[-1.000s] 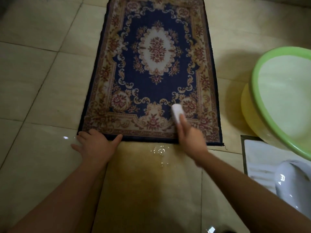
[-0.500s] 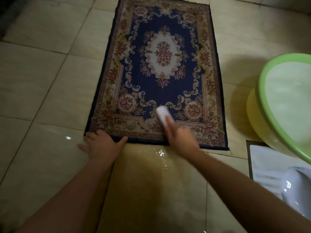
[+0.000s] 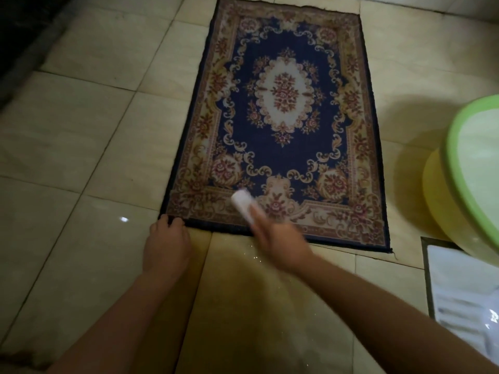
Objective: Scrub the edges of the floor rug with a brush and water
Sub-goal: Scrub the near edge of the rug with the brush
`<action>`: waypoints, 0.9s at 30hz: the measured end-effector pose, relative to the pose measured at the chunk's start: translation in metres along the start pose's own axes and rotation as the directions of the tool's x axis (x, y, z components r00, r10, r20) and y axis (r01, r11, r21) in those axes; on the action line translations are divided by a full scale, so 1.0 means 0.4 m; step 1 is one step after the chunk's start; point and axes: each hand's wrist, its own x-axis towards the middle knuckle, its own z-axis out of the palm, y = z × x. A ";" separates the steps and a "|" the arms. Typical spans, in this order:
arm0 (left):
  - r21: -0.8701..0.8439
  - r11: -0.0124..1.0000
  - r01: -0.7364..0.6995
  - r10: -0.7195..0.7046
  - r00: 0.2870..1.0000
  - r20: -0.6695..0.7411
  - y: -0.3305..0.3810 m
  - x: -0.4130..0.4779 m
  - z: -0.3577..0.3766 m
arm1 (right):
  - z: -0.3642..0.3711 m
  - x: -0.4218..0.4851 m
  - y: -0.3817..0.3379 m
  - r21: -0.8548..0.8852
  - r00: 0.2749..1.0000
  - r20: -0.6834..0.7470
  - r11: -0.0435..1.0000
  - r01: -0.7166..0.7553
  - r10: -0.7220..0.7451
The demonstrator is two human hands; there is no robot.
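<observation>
A dark blue floor rug (image 3: 283, 147) with a cream floral border lies flat on the tiled floor. My right hand (image 3: 278, 236) grips a white brush (image 3: 243, 202) that rests on the rug's near border, left of its middle; the hand is blurred. At the rug's near left corner my left hand (image 3: 166, 242) presses down with its fingers curled onto the edge. Water glistens on the tile (image 3: 253, 255) just in front of the rug.
A yellow basin with a green rim (image 3: 459, 168) stands on the floor to the right of the rug. A white sheet on a dark-edged mat (image 3: 459, 287) lies at the near right. Pale tiles surround the rug; a dark strip runs along the far left.
My right hand has slid the brush leftward along the rug's near border, from right of centre to left of centre. My left hand has stayed at the near left corner.
</observation>
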 end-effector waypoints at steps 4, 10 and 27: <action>-0.002 0.998 -0.066 0.066 0.998 0.016 -0.030 0.012 -0.005 | 0.012 -0.032 -0.039 0.156 0.978 0.082 0.971 0.180 -0.194; -0.107 0.994 -0.030 0.037 0.997 0.065 -0.063 0.008 -0.033 | -0.060 0.065 0.009 0.134 0.967 -0.171 0.977 -0.164 0.186; -0.092 0.992 -0.089 0.108 0.969 0.221 -0.111 0.051 -0.072 | 0.033 0.032 -0.160 -0.003 0.946 0.248 0.976 0.218 -0.210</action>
